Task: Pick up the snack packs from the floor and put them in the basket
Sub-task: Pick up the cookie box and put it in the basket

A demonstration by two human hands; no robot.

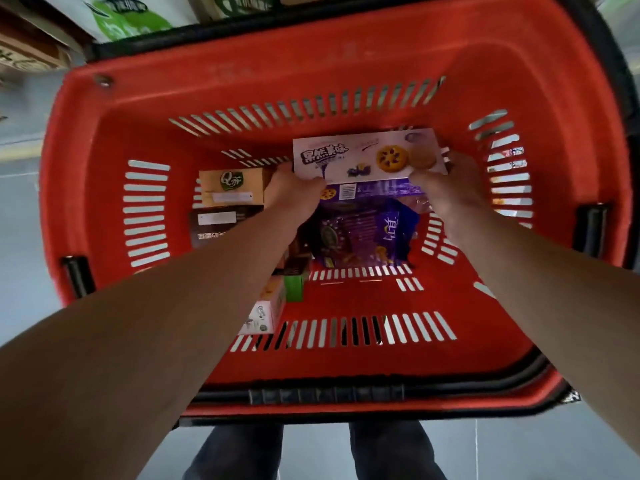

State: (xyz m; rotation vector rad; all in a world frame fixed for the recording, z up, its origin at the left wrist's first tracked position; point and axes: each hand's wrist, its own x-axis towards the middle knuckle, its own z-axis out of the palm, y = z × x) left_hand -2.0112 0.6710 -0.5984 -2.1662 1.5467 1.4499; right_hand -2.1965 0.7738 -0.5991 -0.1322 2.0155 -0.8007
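Both my arms reach down into a red plastic basket (145, 98) seen from above. My left hand (294, 192) grips the left end and my right hand (446, 181) grips the right end of a white and purple biscuit box (363, 155) with a jam cookie picture, held low inside the basket. Under it lie a purple snack bag (360, 233), a beige box (232, 187), a dark brown box (216, 225) and, nearer me, a white and green box (266, 311).
The basket has slotted walls and black handles (325, 393) folded down at its near and far rims. Grey floor tiles lie around it, with my legs (239, 452) below. Green and white cartons (128, 19) stand beyond the far rim.
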